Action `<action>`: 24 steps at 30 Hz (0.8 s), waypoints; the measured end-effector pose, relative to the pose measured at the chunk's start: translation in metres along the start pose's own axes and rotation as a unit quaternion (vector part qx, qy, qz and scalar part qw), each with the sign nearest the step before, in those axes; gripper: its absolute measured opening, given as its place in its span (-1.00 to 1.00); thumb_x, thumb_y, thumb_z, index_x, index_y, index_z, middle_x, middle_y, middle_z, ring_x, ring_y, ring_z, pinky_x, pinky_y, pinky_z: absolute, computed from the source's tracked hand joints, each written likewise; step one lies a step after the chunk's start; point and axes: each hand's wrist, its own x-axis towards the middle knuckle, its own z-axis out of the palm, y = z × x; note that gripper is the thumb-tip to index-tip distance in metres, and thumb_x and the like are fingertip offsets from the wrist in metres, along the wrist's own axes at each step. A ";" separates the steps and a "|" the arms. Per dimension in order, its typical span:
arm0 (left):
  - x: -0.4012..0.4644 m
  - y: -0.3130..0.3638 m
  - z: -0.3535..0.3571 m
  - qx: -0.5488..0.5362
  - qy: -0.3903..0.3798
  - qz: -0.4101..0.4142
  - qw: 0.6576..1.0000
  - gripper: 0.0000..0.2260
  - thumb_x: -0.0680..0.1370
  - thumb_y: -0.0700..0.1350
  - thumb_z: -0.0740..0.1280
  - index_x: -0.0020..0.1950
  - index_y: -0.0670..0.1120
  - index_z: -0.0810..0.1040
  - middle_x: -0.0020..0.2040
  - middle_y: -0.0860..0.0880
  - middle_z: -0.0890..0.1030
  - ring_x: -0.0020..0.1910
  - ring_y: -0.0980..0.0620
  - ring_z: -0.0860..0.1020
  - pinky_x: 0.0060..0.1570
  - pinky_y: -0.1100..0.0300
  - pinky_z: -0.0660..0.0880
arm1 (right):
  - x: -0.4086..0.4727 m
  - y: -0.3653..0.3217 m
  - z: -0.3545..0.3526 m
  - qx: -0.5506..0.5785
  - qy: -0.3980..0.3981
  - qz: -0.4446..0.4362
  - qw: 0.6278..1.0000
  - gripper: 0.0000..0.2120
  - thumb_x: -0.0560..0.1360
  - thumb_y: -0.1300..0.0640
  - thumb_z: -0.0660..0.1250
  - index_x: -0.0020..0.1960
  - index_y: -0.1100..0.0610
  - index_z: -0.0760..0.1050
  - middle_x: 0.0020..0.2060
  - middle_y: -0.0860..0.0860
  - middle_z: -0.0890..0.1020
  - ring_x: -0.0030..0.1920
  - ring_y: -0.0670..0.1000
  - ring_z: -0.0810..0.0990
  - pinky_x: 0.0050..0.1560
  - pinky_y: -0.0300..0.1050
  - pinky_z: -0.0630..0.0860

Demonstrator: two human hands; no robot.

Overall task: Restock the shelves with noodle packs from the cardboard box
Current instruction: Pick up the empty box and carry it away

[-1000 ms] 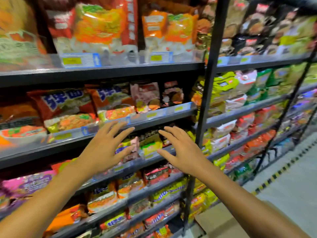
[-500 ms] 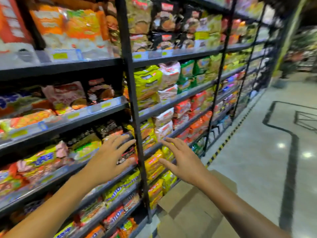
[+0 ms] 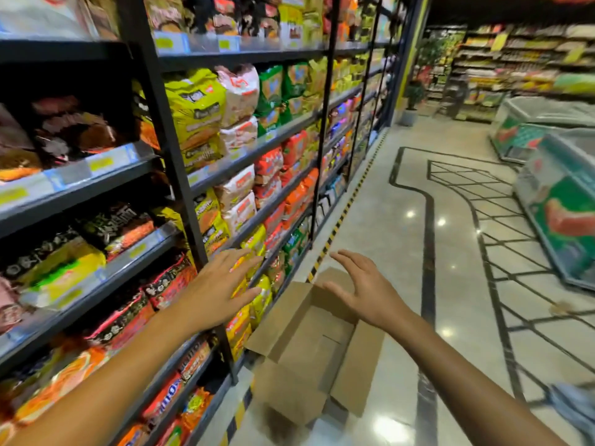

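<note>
head view: both hands empty
left hand (image 3: 214, 292): fingers spread, near shelves (image 3: 96, 185)
right hand (image 3: 360, 289): spread over cardboard box (image 3: 309, 346)
noodle packs (image 3: 238, 185): likely light, crinkly, brittle inside; hold by flat sides

A single head-worn, wide-angle camera looks forward and down along a shop aisle, from standing height. The shelves (image 3: 244, 156) fill the left half of the frame, close at the left edge and running away toward the upper centre. Both forearms enter from the bottom edge, the left hand (image 3: 215, 294) at centre left and the right hand (image 3: 363, 291) just right of centre, both near the lens. An open cardboard box (image 3: 309, 358) sits low in the centre on the glossy floor (image 3: 402, 236). Freezer cabinets (image 3: 560, 201) occupy the right edge, with further shelving small and blurred at upper right.
</note>
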 end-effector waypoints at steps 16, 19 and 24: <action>0.034 0.006 0.119 -0.070 -0.146 0.022 0.987 -0.23 0.45 0.52 -0.18 0.56 0.17 0.14 0.57 0.08 0.15 0.56 0.02 0.07 0.48 -0.02 0.20 | -0.090 0.077 0.065 0.055 -0.043 0.203 0.977 -0.28 0.51 -0.39 0.18 0.57 -0.14 0.09 0.54 -0.09 0.26 0.51 -0.02 0.24 0.43 -0.13 0.23; 0.048 0.012 0.129 -0.077 -0.159 0.022 0.984 -0.27 0.47 0.50 -0.12 0.57 0.19 0.13 0.57 0.09 0.15 0.56 0.04 0.06 0.45 0.00 0.20 | -0.086 0.104 0.073 0.082 -0.042 0.211 0.973 -0.27 0.51 -0.39 0.19 0.57 -0.16 0.05 0.54 -0.09 0.25 0.50 0.00 0.25 0.43 -0.07 0.28; 0.071 0.013 0.157 -0.073 -0.185 -0.002 0.980 -0.21 0.44 0.54 -0.12 0.57 0.16 0.15 0.57 0.07 0.16 0.55 0.02 0.10 0.47 -0.06 0.23 | -0.076 0.153 0.084 0.123 -0.046 0.222 0.966 -0.23 0.49 -0.40 0.20 0.58 -0.13 0.05 0.55 -0.09 0.22 0.52 -0.01 0.22 0.43 -0.11 0.23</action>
